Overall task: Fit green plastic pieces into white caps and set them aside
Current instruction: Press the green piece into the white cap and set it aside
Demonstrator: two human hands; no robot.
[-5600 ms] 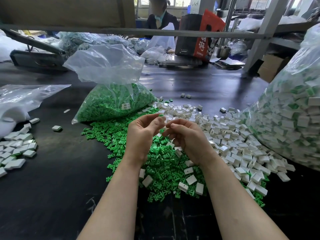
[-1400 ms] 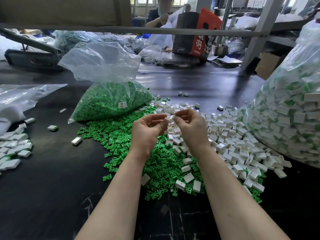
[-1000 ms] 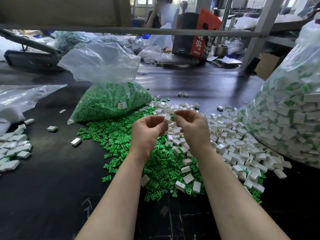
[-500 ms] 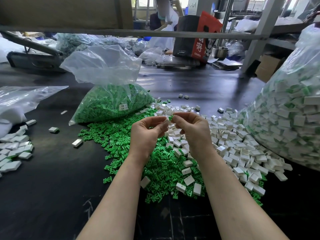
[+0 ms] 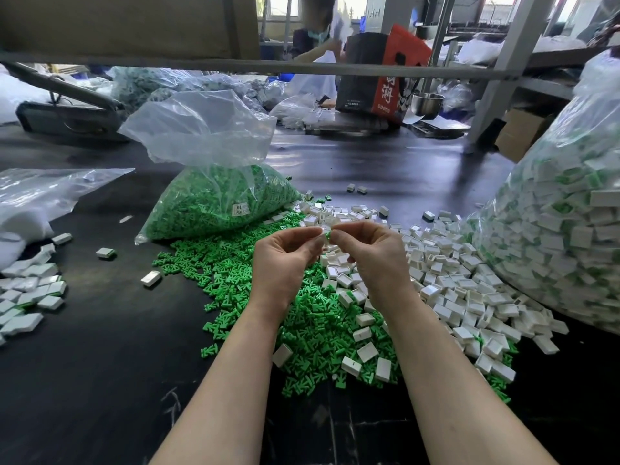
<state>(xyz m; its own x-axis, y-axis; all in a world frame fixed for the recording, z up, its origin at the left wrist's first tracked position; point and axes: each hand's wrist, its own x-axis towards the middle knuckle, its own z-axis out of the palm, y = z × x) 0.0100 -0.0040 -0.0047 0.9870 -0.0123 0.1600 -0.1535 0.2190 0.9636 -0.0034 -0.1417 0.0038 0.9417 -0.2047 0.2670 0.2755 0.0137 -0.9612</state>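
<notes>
A person's left hand [image 5: 285, 260] and right hand [image 5: 372, 260] meet fingertip to fingertip above the black bench [image 5: 84, 364], both with fingers curled in a pinch. The left hand pinches a small white rectangular plastic cap [image 5: 324, 237]; the right hand pinches a small green plastic piece [image 5: 329, 233] against it. Both parts are mostly hidden by the fingers, so which way they point cannot be told. Bare forearms rise from the near edge of the bench, backs of the hands toward the camera. Beneath the hands lie a loose heap of green plastic pieces [image 5: 235, 280] and a spread of white caps [image 5: 453, 280]. A clear bag of green pieces [image 5: 214, 203] sits behind, a large clear bag of assembled caps [image 5: 563, 229] at the right edge, and a group of finished caps [image 5: 27, 293] at the left edge.
</notes>
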